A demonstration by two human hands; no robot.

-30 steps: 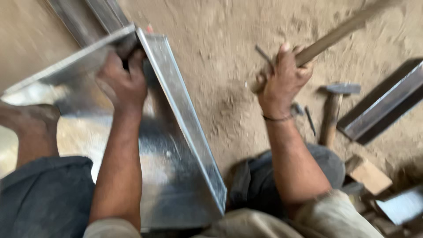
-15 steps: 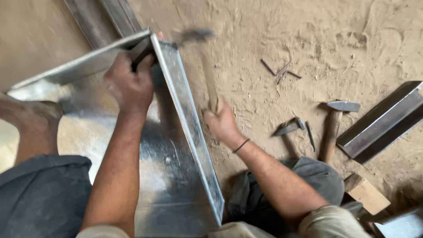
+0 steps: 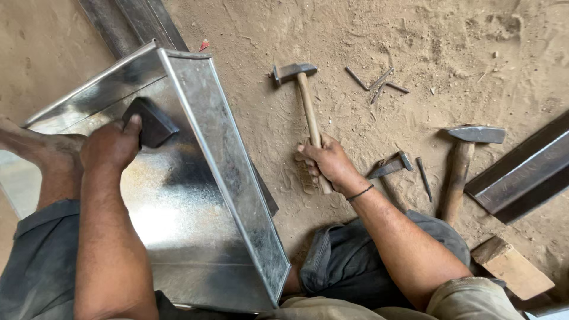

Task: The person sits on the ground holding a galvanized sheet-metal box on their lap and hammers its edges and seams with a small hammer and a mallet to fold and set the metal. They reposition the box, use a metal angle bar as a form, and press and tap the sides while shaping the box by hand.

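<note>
Sheet-metal box sits tipped on its side right in the person's lap area, open face up toward the camera, shiny galvanized walls with a folded rim. Left hand is reaching down inside it, fingers wrapped around a dark metal block and pushing it up against the inner wall near the far corner, so that grip is closed tight on the block. A bare foot rests just beside that hand, on the box's outer edge. Over on the other side, the right hand is down on the sandy ground, curled around the low end of a wooden hammer handle; the hammer lies flat with its steel head pointing away from the grip, well past the knuckles. Just to the outside of that wrist there's a small chisel-like tool and a thin punch, then a second hammer lying further out. Beyond that one sits a steel angle bar, with a wood block below it near the knee. Farthest from the grip, past the hammer head, a few bent nails are scattered in the dirt.
</note>
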